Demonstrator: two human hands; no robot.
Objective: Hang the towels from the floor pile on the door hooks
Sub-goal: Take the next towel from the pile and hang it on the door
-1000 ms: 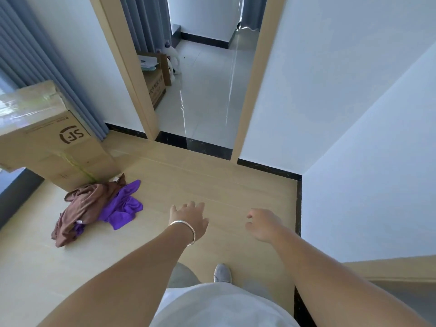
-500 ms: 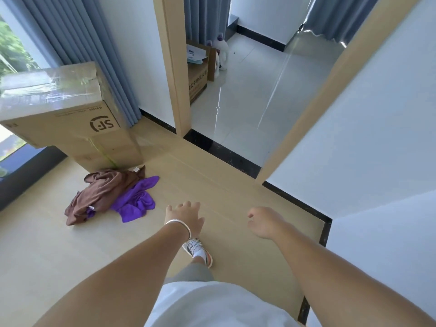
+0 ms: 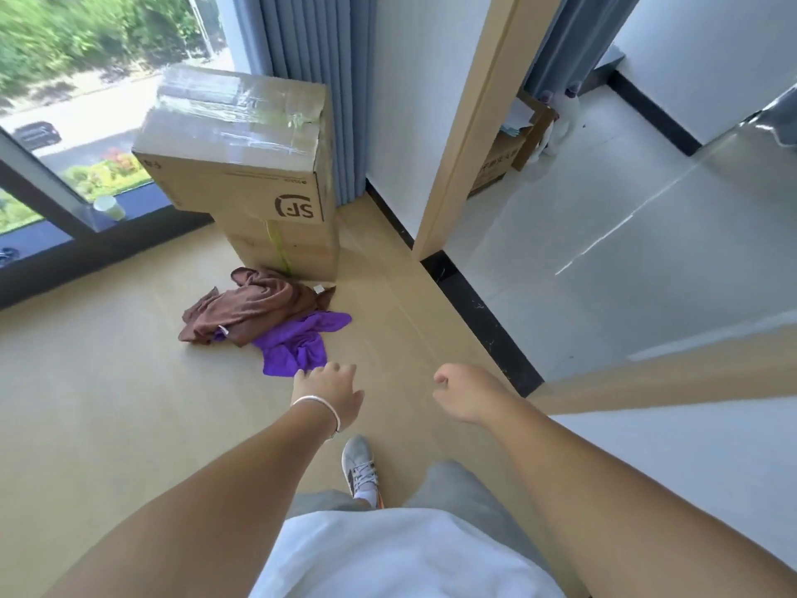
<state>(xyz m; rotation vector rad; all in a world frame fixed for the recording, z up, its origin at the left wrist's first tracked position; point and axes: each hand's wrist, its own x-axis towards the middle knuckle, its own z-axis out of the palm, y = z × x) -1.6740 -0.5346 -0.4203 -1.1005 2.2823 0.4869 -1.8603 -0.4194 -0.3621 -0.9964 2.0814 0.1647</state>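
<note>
A brown towel lies crumpled on the wooden floor, with a purple towel partly under it and spilling toward me. My left hand, a silver bangle on its wrist, hovers just short of the purple towel's near edge with fingers relaxed and empty. My right hand hangs to the right with fingers loosely curled, holding nothing. No door hooks are in view.
Two stacked cardboard boxes stand right behind the towels, by a grey curtain and a window. A doorway with a wooden frame opens to a tiled room on the right. My foot is below my hands.
The view has swung left and closer to the towel pile, which now lies just ahead of my left hand. Both hands stay empty and extended.
</note>
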